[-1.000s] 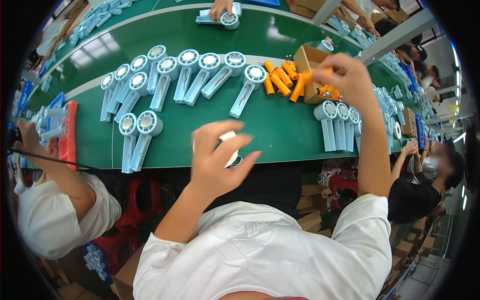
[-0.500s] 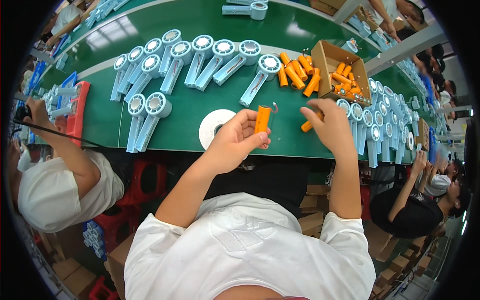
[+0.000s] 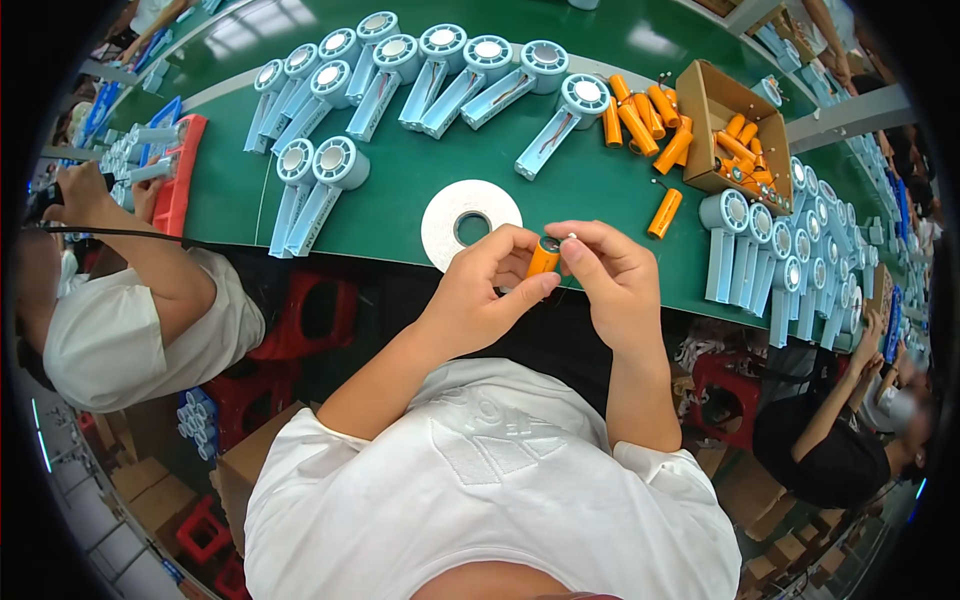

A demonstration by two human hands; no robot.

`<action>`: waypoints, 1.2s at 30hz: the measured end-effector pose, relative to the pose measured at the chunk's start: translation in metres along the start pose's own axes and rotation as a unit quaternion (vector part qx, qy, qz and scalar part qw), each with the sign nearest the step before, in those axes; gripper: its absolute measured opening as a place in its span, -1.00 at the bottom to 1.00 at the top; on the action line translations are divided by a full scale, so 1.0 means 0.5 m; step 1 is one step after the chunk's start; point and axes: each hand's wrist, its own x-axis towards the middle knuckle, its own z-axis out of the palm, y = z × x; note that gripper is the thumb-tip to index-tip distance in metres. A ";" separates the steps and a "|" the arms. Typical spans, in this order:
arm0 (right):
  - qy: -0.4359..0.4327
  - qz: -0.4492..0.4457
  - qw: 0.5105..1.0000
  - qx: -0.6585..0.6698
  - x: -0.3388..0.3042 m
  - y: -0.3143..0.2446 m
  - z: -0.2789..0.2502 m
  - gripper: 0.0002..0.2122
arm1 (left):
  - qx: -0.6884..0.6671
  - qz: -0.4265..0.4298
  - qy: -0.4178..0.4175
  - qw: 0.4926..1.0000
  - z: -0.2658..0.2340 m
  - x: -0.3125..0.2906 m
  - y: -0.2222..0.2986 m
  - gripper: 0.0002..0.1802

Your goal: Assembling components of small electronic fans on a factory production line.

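An orange cylindrical battery (image 3: 544, 258) is in the closed fingers of my left hand (image 3: 490, 290), its top end tilted up. My right hand (image 3: 612, 275) pinches at that top end, where a small white connector (image 3: 572, 237) shows at the fingertips; the wire itself is mostly hidden. Just behind my left hand lies a roll of white tape (image 3: 445, 215). To the right, one loose battery (image 3: 664, 213) with a short lead rests on the green table (image 3: 400, 180).
Light-blue fan bodies (image 3: 575, 110) with open handles stand in rows behind and left. More fan bodies (image 3: 735, 240) crowd the right. A cardboard box (image 3: 700, 120) holds orange batteries, with several batteries (image 3: 640, 130) beside it. A co-worker (image 3: 150, 310) sits left, by a red rack (image 3: 180, 180).
My right hand has moved left from beside the loose battery to the battery in my left hand, and now pinches at its connector end. The whole view has shifted slightly.
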 end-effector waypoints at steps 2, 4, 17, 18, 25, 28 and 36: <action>-0.012 0.018 0.988 0.151 0.003 -0.001 0.005 -0.56 | 0.012 -0.004 -0.004 1.000 -0.004 -0.003 0.003 -0.65; -0.017 0.028 0.974 0.226 0.005 -0.006 0.005 -0.54 | 0.018 -0.007 -0.006 1.000 -0.005 -0.007 0.009 -0.66; -0.045 -0.062 0.942 0.328 -0.012 0.002 0.026 -0.56 | 0.237 0.140 0.030 0.961 0.001 -0.033 0.049 -0.66; -0.026 -0.097 0.926 0.363 -0.016 0.009 0.031 -0.56 | 0.217 0.135 0.029 0.966 0.001 -0.034 0.050 -0.65; -0.074 -0.042 0.977 0.193 -0.049 0.019 0.016 -0.65 | 0.235 0.133 0.004 0.963 -0.007 -0.047 0.058 -0.64; -0.026 -0.040 0.987 0.154 -0.043 -0.008 0.021 -0.63 | 0.270 0.159 0.014 0.950 -0.009 -0.050 0.042 -0.63; 0.046 -0.053 0.987 0.148 -0.037 -0.012 0.031 -0.62 | 0.270 0.151 0.026 0.951 -0.007 -0.055 0.032 -0.64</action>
